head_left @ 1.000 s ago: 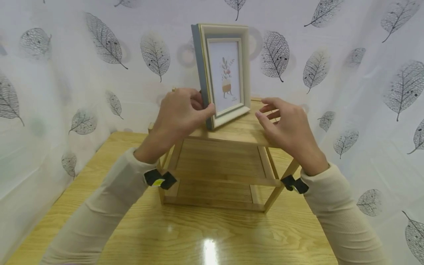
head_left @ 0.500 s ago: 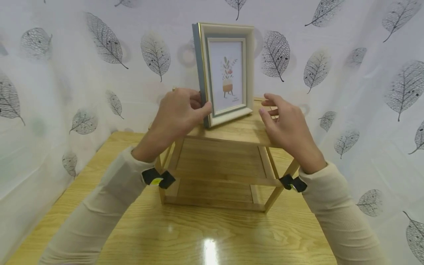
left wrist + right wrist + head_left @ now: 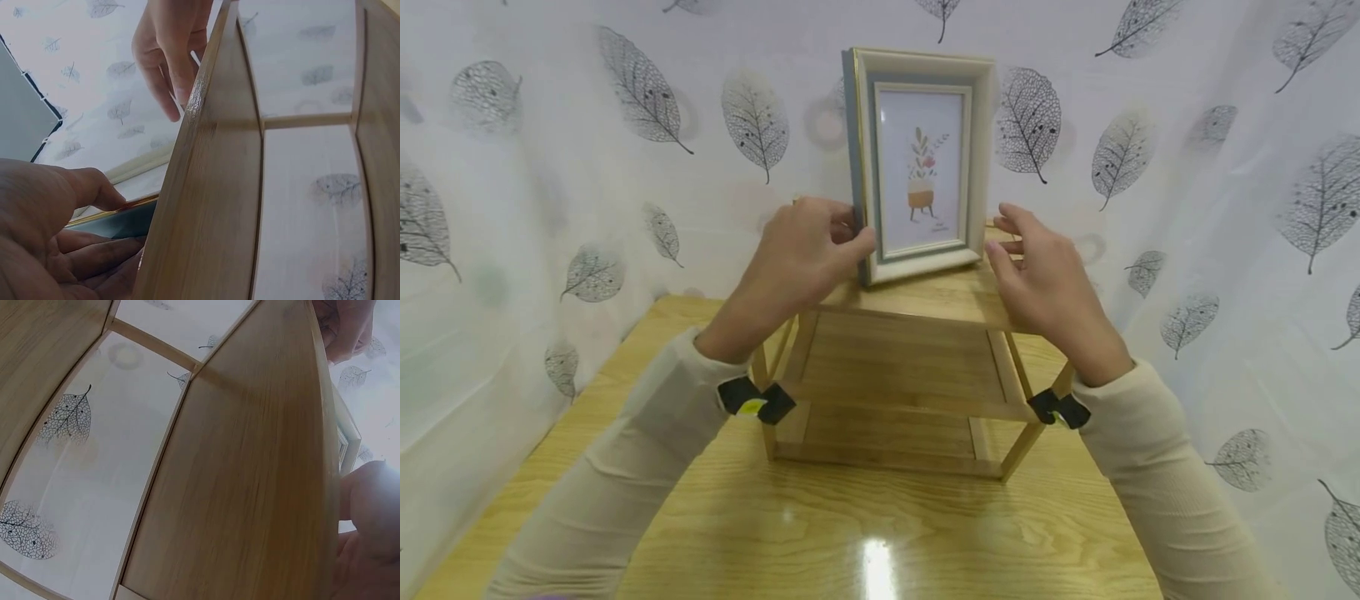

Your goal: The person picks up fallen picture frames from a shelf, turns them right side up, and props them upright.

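Observation:
A cream and blue-grey picture frame (image 3: 977, 150) with a potted-plant print stands upright on the top shelf (image 3: 925, 298) of a small wooden rack, turned at a slight angle. My left hand (image 3: 808, 254) holds the frame's lower left side, thumb at the front edge and fingers round behind. That thumb and the blue-grey side (image 3: 131, 222) of the frame also show in the left wrist view. Just off the lower right corner, my right hand (image 3: 1045, 279) has its fingers loosely bent and holds nothing. In the right wrist view the shelf hides most of the frame.
Beneath the top shelf the rack has two lower shelves (image 3: 902, 358), and its slanted legs stand on a wood-grain table (image 3: 820, 533). A white curtain (image 3: 685, 208) printed with dark leaves hangs close behind and at both sides.
The picture frame has turned to face more toward me, its right edge swinging right and nearer my right hand. My left hand has kept its hold and shifted slightly left.

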{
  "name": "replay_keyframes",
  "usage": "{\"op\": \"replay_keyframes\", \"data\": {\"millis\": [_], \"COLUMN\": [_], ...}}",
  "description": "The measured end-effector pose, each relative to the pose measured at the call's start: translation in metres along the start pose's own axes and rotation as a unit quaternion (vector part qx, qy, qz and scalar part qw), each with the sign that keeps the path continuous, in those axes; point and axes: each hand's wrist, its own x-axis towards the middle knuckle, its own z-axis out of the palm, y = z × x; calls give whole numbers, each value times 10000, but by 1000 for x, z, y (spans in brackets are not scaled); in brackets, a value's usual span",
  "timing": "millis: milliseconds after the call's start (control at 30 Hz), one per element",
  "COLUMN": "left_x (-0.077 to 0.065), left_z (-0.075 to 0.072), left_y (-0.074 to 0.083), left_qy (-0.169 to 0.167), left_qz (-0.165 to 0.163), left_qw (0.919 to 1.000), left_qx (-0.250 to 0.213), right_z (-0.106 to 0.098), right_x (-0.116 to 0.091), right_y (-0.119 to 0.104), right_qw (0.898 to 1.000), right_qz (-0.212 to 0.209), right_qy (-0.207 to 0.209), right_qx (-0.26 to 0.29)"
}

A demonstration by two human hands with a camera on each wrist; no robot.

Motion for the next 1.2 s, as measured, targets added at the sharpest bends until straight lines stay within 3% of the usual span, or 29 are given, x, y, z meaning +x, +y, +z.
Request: {"op": "replay_keyframes", "data": {"millis": [267,867,1200], "left_x": [0,1,1], "left_z": [-1,-1,0], "left_y": [0,-6,-8], "left_qy": [-43,-205,19], "left_qz": [11,-80,18], "left_qw": [9999,9997,9997], "left_qx": [123,-91,-228], "right_z": [0,-5,-3], "right_x": [3,0,-1], "right_y": [-2,-3,0], "right_qw": [9983,9935,9934], "right_qz": [269,833,782], "right_qy": [-410,-99,117], "right_qx": [312,773,833]}}
